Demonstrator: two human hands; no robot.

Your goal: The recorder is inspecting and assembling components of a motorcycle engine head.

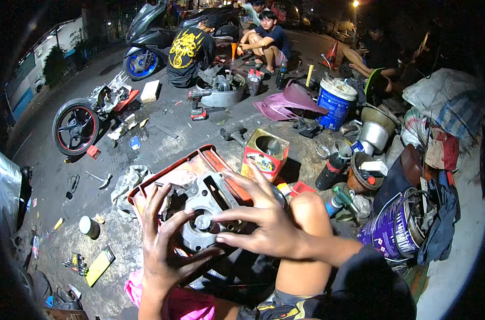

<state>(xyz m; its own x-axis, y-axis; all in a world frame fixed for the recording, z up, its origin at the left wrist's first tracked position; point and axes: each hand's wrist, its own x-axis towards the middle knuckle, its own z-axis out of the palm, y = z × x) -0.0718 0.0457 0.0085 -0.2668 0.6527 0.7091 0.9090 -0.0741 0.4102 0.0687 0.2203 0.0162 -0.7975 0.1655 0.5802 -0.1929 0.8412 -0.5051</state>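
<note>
My left hand [166,249] and right hand [272,226] bracket the metal casing [199,201], red tray [169,167] beyond; I can't tell whether either grips.

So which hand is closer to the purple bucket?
Right. The right hand is at the right side of the grey metal casting, with the purple bucket off to its right. The left hand is at the casting's left side, farther away.

Cluttered ground [124,269]

The stained grey ground carries a red-rimmed wheel [62,134] far left, a blue bucket [332,109] far right, a purple bucket [387,238] near right, and a pale-lidded jar [89,228] and yellow case [99,266] near left.
</note>
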